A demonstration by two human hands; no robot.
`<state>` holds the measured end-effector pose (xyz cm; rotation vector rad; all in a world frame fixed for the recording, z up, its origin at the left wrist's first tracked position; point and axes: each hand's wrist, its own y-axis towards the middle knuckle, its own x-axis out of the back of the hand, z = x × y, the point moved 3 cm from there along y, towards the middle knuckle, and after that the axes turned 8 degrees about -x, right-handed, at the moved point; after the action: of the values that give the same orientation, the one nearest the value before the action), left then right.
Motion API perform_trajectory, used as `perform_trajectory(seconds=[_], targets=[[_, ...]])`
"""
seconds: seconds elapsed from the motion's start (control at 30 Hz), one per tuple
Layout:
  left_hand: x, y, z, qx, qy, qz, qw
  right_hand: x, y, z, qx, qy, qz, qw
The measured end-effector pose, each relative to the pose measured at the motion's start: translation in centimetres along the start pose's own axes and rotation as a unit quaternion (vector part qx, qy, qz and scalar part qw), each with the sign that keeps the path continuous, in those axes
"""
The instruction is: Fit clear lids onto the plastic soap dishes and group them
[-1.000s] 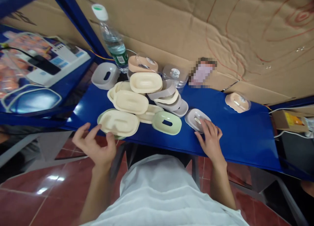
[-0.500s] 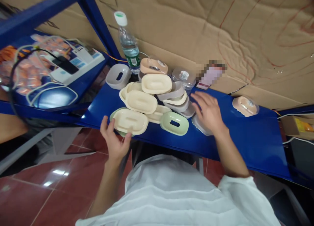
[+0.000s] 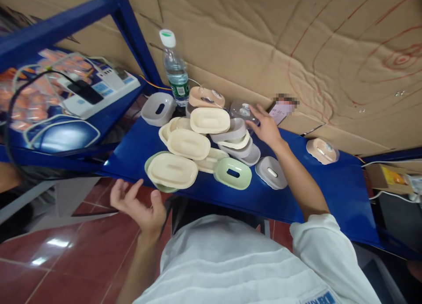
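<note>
My left hand (image 3: 140, 206) hangs off the table's front edge, palm turned up and fingers apart, holding nothing. Nearest to it is a cream oval soap dish piece (image 3: 172, 170) lying over a green one. My right hand (image 3: 265, 126) reaches to the back of the table with its fingers spread at the right edge of a clear plastic cover (image 3: 242, 110); I see no closed grip on it. Below the right forearm lies a grey oval dish (image 3: 271, 172). A green slotted dish (image 3: 232, 173) and a pile of grey pieces (image 3: 242, 148) lie between the hands.
A water bottle (image 3: 176, 73) stands at the back left beside a grey slotted dish (image 3: 158, 108). A phone (image 3: 279, 111) leans on the cardboard wall (image 3: 227, 45). A peach dish (image 3: 321, 150) sits far right. A power strip (image 3: 99, 95) and cables lie on the left shelf.
My right hand has moved from above the grey dish back to the clear cover. My left hand has drawn away from the cream piece, toward me and left. The view has shifted slightly.
</note>
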<state>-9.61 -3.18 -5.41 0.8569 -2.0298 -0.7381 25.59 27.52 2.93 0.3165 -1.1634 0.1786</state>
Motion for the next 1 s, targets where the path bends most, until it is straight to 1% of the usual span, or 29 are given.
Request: perform_trajectory(seconds=[0.07,0.13,0.2,0.27,0.3,0.37,0.43,0.47,0.53,0.6,0.67,0.8,1.0], targets=[[-0.5,-0.1,0.0,0.007,-0.009,0.011,1.0,1.1,-1.4,0.5,0.005,0.003,-0.045,0.999],[-1.0,-0.3,0.1,0.017,-0.012,0.019,1.0,2.6,-4.2,1.1,0.009,-0.004,-0.093,0.996],[-1.3,-0.4,0.4,0.023,-0.009,0.023,0.999,4.0,-8.6,1.5,0.001,-0.012,-0.136,0.991],[-1.5,-0.1,0.6,0.019,-0.002,0.016,1.0,4.6,-14.0,1.2,-0.03,-0.011,-0.168,0.985],[-1.4,0.2,0.7,0.012,0.001,0.009,1.0,4.5,-16.8,0.8,-0.052,-0.007,-0.182,0.982],[-1.4,0.9,0.8,-0.006,0.005,-0.016,1.0,3.6,-21.8,-0.2,-0.101,-0.009,-0.192,0.976],[-1.4,1.5,0.8,-0.02,0.005,-0.041,0.999,2.3,-25.5,-1.1,-0.121,-0.025,-0.189,0.974],[-1.5,1.7,0.8,-0.023,0.005,-0.048,0.999,1.6,-26.8,-1.4,-0.12,-0.039,-0.188,0.974],[-2.1,1.7,0.8,-0.015,0.003,-0.042,0.999,0.3,-28.2,-1.7,-0.108,-0.071,-0.18,0.975],[-2.9,1.4,0.7,-0.007,0.002,-0.016,1.0,-0.6,-28.6,-1.9,-0.1,-0.095,-0.171,0.976],[-3.7,1.0,0.5,-0.001,-0.003,0.014,1.0,-1.1,-28.5,-2.1,-0.098,-0.101,-0.168,0.976],[-4.4,0.6,-0.2,0.008,-0.012,0.033,0.999,-1.0,-28.5,-3.1,-0.088,-0.079,-0.158,0.98],[-4.6,0.6,-0.4,-0.016,0.008,0.024,1.0,-0.1,-28.7,-5.4,-0.066,-0.042,-0.126,0.989]])
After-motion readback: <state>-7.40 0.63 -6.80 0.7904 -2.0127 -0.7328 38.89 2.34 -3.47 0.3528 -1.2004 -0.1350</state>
